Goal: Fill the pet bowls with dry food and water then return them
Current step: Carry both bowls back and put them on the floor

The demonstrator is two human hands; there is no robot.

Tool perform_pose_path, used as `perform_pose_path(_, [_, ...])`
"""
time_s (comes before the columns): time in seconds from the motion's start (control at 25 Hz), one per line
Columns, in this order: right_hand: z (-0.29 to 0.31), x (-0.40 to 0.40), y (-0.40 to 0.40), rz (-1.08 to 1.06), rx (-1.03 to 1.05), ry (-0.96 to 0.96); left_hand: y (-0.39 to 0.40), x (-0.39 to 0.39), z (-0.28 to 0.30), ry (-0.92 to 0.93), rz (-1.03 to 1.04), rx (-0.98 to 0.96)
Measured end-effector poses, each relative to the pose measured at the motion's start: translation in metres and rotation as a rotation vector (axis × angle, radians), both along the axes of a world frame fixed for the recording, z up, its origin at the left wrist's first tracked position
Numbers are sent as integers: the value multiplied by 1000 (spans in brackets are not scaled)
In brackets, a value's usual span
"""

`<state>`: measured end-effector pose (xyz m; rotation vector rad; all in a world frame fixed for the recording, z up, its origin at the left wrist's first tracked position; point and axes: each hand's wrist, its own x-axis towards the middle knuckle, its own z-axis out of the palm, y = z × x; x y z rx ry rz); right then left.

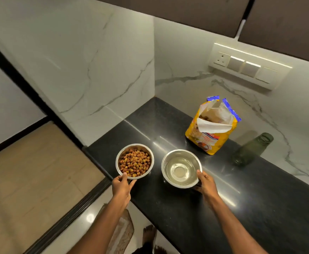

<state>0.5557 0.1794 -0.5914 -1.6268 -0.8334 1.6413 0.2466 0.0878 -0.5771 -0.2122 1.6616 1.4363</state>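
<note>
Two steel pet bowls are near the left end of a black counter [241, 208]. The left bowl [118, 158] holds brown and yellow dry food, and my left hand [121, 187] grips its near rim, thumb over the edge. The right bowl [163, 162] holds clear water; my right hand [206, 183] grips its near right rim. An open yellow and blue pet food bag [207, 138] stands behind the bowls. To its right stands a dark green glass bottle [251, 149], uncapped.
A marble wall meets the counter's left end and back. A switch panel [247, 68] is on the back wall under dark cabinets. Below the counter's left edge lie a tan floor, a dark door track and a mat [122, 233] by my feet.
</note>
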Motion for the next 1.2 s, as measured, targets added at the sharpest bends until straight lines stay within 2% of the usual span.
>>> perform_pose_path(0.2, [5, -85, -3, 117, 35, 43, -70, -53, 18, 1, 208, 38])
perform_pose_path(0.44, [34, -218, -25, 359, 81, 109, -152, -132, 53, 55, 515, 59])
perform_pose_path(0.64, [35, -326, -54, 505, 42, 176, -214, -198, 61, 113, 670, 48])
perform_pose_path(0.8, [43, -433, -88, 653, 2, 229, -263, -267, 45, 111, 818, 40])
perform_pose_path(0.96, [29, -532, -112, 662, -67, 215, -299, -337, 21, 83, 885, 36])
perform_pose_path(1.2, [15, -678, -126, 682, -38, 197, -314, -472, 5, 95, 890, 34])
